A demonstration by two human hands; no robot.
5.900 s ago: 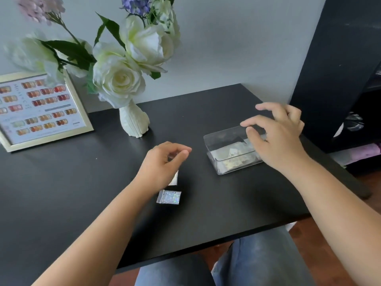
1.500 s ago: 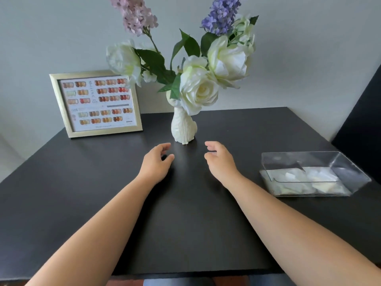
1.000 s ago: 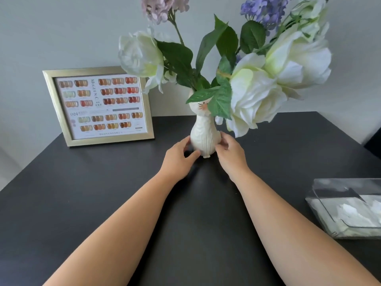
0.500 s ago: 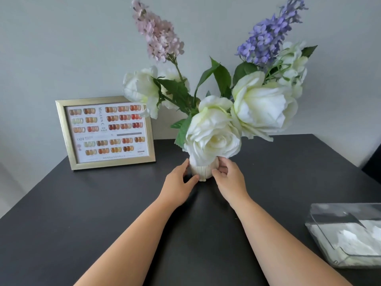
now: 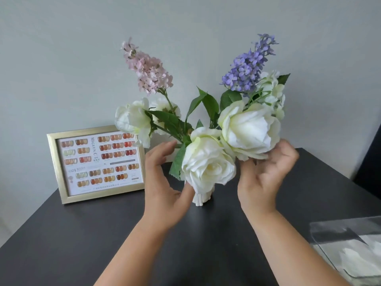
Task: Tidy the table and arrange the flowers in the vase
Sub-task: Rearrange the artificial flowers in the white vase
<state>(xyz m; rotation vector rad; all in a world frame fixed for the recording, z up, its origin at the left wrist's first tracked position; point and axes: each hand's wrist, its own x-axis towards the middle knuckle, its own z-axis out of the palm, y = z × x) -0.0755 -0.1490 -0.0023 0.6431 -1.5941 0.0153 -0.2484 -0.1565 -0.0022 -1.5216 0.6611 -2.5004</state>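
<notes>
A small white ribbed vase (image 5: pixel 201 198) stands on the black table (image 5: pixel 82 234), mostly hidden behind a big white rose (image 5: pixel 207 162). A second white rose (image 5: pixel 247 129) leans right, a third (image 5: pixel 133 118) sits at the left. A pink spike (image 5: pixel 147 69) and a purple spike (image 5: pixel 247 65) rise above them. My left hand (image 5: pixel 165 182) is open, its thumb against the front rose and vase, fingers spread up by the leaves. My right hand (image 5: pixel 266 174) is open, palm up, fingertips touching the underside of the right rose.
A gold-framed nail colour chart (image 5: pixel 95 163) leans against the wall at the back left. A clear plastic box (image 5: pixel 350 246) with white packets lies at the right edge of the table. A dark cabinet edge (image 5: pixel 371 166) stands at the far right.
Both hands have let go of the vase base and risen to the blooms. The left hand spread open beside the front rose; the right moved up under the right rose.
</notes>
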